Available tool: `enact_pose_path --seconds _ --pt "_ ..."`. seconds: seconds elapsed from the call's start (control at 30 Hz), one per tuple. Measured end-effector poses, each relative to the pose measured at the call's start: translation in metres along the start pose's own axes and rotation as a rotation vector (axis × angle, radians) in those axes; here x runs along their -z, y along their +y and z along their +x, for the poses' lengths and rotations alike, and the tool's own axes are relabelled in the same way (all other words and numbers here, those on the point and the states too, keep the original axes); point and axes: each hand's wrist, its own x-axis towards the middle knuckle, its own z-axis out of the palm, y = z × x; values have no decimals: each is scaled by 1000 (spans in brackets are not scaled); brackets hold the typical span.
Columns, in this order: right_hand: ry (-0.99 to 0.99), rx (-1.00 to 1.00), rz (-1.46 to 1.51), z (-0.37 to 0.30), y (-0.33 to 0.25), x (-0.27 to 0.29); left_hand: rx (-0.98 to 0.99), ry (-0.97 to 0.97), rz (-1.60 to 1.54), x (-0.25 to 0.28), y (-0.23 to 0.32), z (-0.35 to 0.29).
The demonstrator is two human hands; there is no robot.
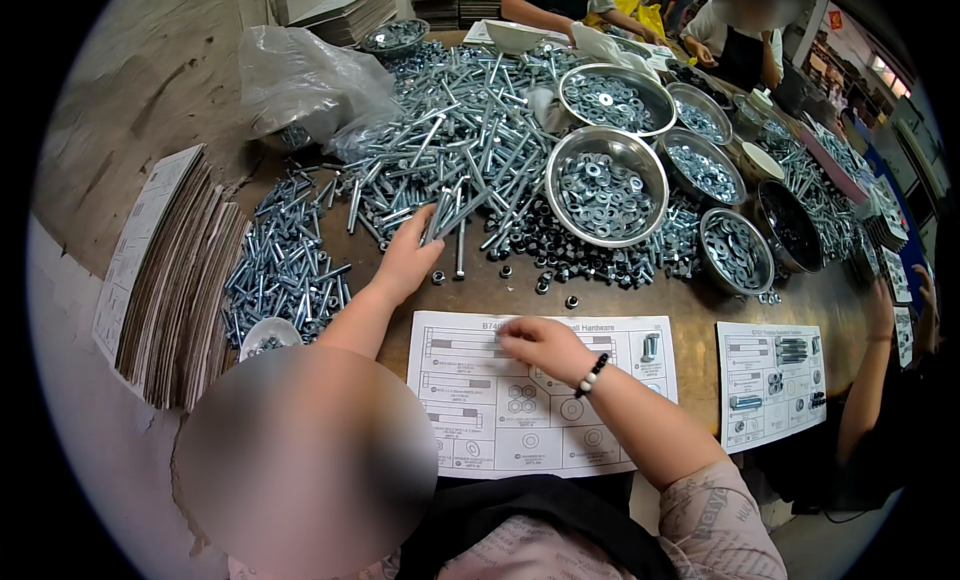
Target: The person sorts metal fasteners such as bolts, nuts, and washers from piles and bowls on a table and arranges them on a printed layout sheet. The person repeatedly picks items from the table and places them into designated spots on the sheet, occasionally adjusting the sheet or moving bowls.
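My left hand (406, 258) reaches into the near edge of a large heap of long silver bolts (450, 130). Thumb and index finger close around a few long bolts (452, 218) there. Over a white printed sheet (480, 462) with hardware drawings hovers or rests my right hand (545, 348), wearing a bead bracelet. Its fingers are loosely bent toward the left, with nothing visible in them; the palm side is hidden. Short silver bolts (650, 348) lie at the sheet's upper right. Between the heap and the sheet are loose black-and-silver nuts (572, 302).
Steel bowls of washers (606, 185) stand right of the heap. Shorter bolts (285, 250) spread at left, beside stacked cardboard sheets (185, 290). A plastic bag (310, 80) lies at back left. Another printed sheet (770, 425) is at right, near a co-worker's arm (868, 370); people sit opposite.
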Motion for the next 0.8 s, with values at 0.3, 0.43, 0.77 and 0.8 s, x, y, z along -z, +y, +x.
enact_pose_path --seconds 0.3,0.43,0.77,0.8 --pt "141 206 734 50 -18 -37 -224 -151 140 -23 29 -61" --pt "116 107 992 51 -5 -36 -125 -314 74 -28 44 -67" --pt "287 -23 789 24 -2 0 161 -31 738 -35 19 -13" --pt "284 -22 766 21 -3 2 190 -23 806 -39 14 -6"
